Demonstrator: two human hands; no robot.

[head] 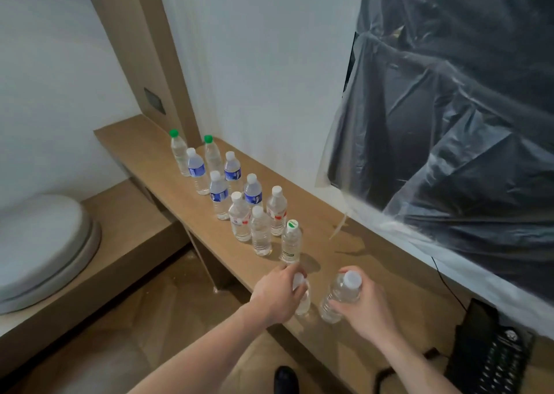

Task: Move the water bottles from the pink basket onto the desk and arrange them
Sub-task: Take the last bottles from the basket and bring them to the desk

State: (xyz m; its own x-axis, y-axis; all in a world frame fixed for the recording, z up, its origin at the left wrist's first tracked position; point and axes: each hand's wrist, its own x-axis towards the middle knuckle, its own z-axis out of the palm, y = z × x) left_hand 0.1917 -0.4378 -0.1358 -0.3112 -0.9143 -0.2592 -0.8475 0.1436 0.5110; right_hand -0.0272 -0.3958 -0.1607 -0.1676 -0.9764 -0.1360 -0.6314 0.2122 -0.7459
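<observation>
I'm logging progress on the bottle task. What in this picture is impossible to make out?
- Pink basket: nowhere in the head view, so bottles left cannot be counted.
- Bottle in the left hand: cap and label covered by the fingers.
- Black device on the desk: too dark to identify.

Lower centre of frame: left hand (277,294) covers the cap and neck of one bottle (303,302). Black device (491,354) cut off at bottom right edge. Bottle labels too small to read.
</observation>
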